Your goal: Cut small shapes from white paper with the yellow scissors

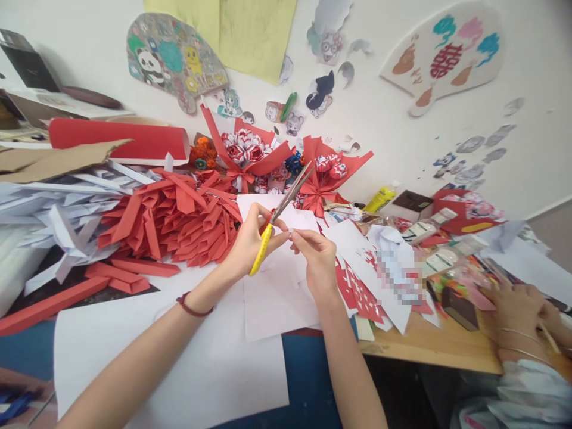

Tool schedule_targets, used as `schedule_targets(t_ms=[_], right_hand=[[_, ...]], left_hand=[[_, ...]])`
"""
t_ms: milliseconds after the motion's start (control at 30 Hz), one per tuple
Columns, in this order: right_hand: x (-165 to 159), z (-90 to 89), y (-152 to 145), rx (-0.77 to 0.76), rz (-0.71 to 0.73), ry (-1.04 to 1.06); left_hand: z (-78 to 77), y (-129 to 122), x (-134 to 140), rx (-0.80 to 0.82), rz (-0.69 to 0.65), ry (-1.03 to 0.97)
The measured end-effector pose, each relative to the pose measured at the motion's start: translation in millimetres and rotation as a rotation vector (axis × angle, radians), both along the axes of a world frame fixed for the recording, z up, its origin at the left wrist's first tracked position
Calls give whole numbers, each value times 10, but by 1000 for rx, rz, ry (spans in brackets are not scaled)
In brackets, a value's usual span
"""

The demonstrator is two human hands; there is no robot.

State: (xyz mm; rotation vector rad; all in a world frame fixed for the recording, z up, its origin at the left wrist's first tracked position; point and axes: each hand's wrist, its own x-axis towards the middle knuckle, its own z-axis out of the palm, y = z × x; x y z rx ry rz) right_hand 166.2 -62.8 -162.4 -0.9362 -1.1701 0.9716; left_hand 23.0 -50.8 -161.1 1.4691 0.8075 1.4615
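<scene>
My left hand [250, 235] is closed round a pair of scissors [260, 250] with a yellow handle, its metal blades angled up and to the right. My right hand [318, 259] pinches a tiny white piece [290, 231], and the left fingertips meet it there too. What the piece is, I cannot make out. Below both hands lie white paper sheets [274, 304], overlapping one another. A heap of folded red paper strips [179, 220] sits just left of the left hand.
Folded white strips [67, 226] pile at the far left near a red roll [118, 140]. Red-wrapped bouquets [248, 149] stand against the wall. Bottles [420, 231] and paper scraps crowd the right. Another person's hand [516, 310] rests at the right edge of the wooden table [429, 345].
</scene>
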Motion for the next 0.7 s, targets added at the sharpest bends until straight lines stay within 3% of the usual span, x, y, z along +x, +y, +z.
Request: schedule_targets(t_ms=[133,700], right_hand=[[-3,6,0,21,-17,19],[6,5,-7,30,-2,36]], left_hand=[[4,-8,2,-2,46,29],[67,-42,10,-12,-18,-63]])
